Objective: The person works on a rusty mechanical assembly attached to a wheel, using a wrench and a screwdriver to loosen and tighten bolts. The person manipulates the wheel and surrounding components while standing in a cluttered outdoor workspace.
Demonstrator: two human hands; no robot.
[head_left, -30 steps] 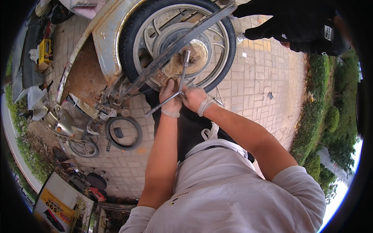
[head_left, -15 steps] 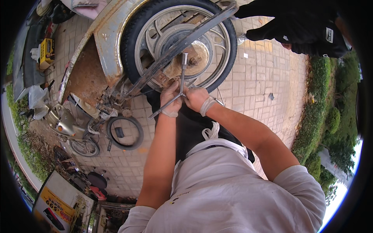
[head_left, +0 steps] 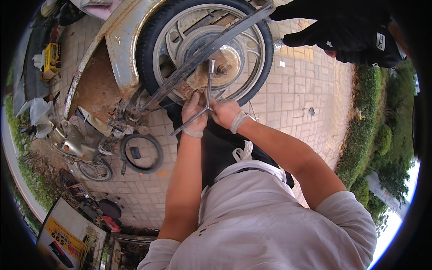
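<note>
A three-armed Y-shaped socket wrench (head_left: 209,87) is in my right hand (head_left: 226,112), whose fingers are closed round one arm near the junction. One socket end points up beside the rusty hub (head_left: 225,67) and axle nut; another arm slants across my left wrist. My left hand (head_left: 193,110) is closed at the lower edge of the rusty hub plate, and what its fingertips grip is hidden. Both wrists have pale, thin cuffs. The wheel (head_left: 204,49) has a black tyre and grey spokes. A dark metal swingarm (head_left: 198,58) runs diagonally across it.
A rusty grey fender (head_left: 123,49) curves left of the wheel. On the paving lie a loose tyre (head_left: 142,154), a small wheel (head_left: 95,169) and a gold scooter front (head_left: 74,141). A yellow box (head_left: 52,58) stands far left. A person in black (head_left: 346,33) is at upper right.
The view has shifted slightly, so the wheel and hands appear a little to the left. Both hands keep about the same places on the wrench and hub plate.
</note>
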